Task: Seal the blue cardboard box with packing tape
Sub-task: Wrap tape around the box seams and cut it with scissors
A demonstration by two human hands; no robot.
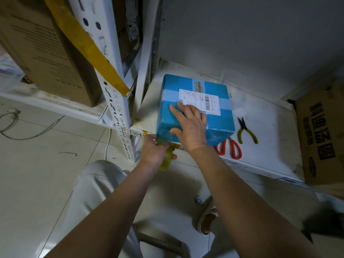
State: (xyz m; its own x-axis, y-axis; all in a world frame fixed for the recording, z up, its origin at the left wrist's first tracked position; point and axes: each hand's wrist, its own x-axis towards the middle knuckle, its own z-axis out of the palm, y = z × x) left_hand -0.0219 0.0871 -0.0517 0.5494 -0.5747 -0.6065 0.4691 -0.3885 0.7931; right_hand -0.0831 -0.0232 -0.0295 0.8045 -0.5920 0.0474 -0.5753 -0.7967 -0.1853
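Note:
A blue cardboard box (217, 101) with a white shipping label sits on a low white shelf (266, 127), near its front left corner. My right hand (189, 123) lies flat on the box's top near the front edge, fingers straight and thumb over the front face. Just below the box's front left corner, my left hand (154, 151) grips a yellowish roll of packing tape (166, 161), and a strip runs from it up to the box's front face.
Red-handled scissors (230, 148) and yellow-handled pliers (245, 131) lie on the shelf right of the box. A brown carton (320, 135) stands at the shelf's right end. A white slotted rack post (115, 94) and another large carton (46, 53) stand left. Tiled floor lies below.

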